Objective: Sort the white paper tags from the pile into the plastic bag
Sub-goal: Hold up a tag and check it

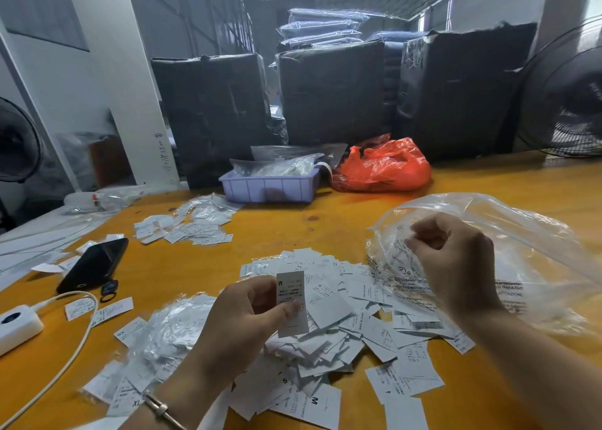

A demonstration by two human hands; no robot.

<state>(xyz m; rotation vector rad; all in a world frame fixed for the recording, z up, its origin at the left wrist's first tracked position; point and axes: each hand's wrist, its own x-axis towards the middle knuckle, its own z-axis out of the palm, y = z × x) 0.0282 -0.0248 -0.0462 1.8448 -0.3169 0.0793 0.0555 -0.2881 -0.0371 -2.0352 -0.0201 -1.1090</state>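
A big pile of white paper tags (342, 325) lies on the orange table in front of me. My left hand (241, 319) pinches one white tag marked M (291, 294) upright above the pile, thumb on its front. To the right lies a clear plastic bag (521, 253) with printed warning text, its mouth toward the pile. My right hand (456, 263) hovers at the bag's mouth with fingers curled; whether it grips the plastic film is unclear. A second, smaller heap of tags (192, 224) sits farther back on the left.
A black phone (94, 263) and a white charger with cable (18, 325) lie at the left. A smaller clear bag holding tags (169, 332) sits near my left wrist. A lilac tray (270, 185) and a red plastic bag (384, 169) stand behind, before black-wrapped boxes (332, 94).
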